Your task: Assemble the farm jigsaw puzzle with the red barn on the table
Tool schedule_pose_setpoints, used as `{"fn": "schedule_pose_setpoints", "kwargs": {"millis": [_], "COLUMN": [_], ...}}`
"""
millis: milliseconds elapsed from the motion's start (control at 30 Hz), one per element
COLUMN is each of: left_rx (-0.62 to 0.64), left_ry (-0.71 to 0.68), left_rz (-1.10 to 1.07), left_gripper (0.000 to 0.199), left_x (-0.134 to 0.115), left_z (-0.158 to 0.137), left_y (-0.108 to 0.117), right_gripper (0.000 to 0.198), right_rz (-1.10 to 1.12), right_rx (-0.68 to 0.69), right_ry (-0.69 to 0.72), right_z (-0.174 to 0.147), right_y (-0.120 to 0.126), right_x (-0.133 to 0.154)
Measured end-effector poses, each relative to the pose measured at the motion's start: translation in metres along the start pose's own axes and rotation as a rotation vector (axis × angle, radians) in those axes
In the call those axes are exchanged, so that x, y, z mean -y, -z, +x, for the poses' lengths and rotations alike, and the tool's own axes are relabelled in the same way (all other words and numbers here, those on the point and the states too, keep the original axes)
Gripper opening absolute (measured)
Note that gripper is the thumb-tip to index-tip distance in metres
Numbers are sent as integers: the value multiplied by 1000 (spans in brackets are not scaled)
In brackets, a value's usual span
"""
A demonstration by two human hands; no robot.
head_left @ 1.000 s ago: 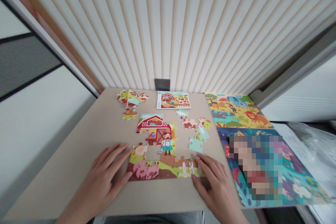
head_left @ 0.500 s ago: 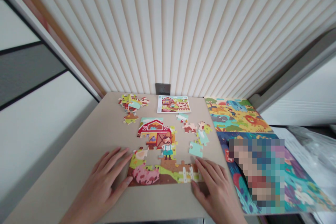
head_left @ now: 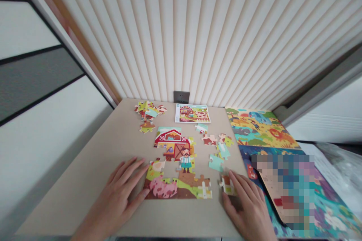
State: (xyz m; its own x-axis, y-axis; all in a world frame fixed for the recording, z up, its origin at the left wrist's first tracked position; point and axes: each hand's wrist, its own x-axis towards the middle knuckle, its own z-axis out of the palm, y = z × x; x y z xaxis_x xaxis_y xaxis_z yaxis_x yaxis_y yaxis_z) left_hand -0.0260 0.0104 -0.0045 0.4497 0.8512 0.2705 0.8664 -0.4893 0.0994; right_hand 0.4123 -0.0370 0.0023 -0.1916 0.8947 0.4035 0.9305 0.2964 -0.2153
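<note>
A partly assembled farm jigsaw puzzle (head_left: 172, 189) lies on the table, showing a red barn, a farmer and a pink pig. My left hand (head_left: 120, 188) rests flat at its left edge with fingers spread, holding nothing. Between the thumb and fingers of my right hand (head_left: 246, 201) is a puzzle piece (head_left: 227, 186) with a brown and white fence pattern, partly covered by the fingers. A gap separates this piece from the puzzle's lower right edge. Just above it lies a pale turquoise piece (head_left: 215, 162), with a cow-patterned piece (head_left: 209, 139) farther back.
A heap of loose pieces (head_left: 148, 110) sits at the back left. A reference picture card (head_left: 194, 113) lies near the wall socket (head_left: 181, 96). To the right are a savanna picture board (head_left: 254, 126) and a dark sea picture board (head_left: 325, 199) with a phone-like object (head_left: 273, 192) on it.
My right hand has moved right, drawing the fence piece away from the puzzle's lower right edge. My left hand stays beside the puzzle. The whole view has shifted slightly.
</note>
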Motion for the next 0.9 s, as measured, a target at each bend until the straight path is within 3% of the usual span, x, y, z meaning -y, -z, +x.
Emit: {"fn": "schedule_pose_setpoints", "kwargs": {"millis": [300,433,600,733,900], "left_rx": [-12,-23,-47,20,95], "left_ry": [-7,17,139,203,282], "left_rz": [-50,-69,60,105,68], "left_gripper": [64,58,54,57,57], "left_x": [0,18,60,84,90], "left_z": [-4,2,67,125,148], "left_y": [-2,11,28,19,-1], "right_gripper": [67,66,63,58,53], "right_rz": [-15,7,50,56,62], "right_rx": [17,20,20,-11,-40], "right_ry": [-82,-97,-91,-63,-54], "right_z": [-13,-12,-9,-11,-14], "right_y": [-1,-1,1,-1,-1], "right_x": [-11,-7,-4,-5,-8]}}
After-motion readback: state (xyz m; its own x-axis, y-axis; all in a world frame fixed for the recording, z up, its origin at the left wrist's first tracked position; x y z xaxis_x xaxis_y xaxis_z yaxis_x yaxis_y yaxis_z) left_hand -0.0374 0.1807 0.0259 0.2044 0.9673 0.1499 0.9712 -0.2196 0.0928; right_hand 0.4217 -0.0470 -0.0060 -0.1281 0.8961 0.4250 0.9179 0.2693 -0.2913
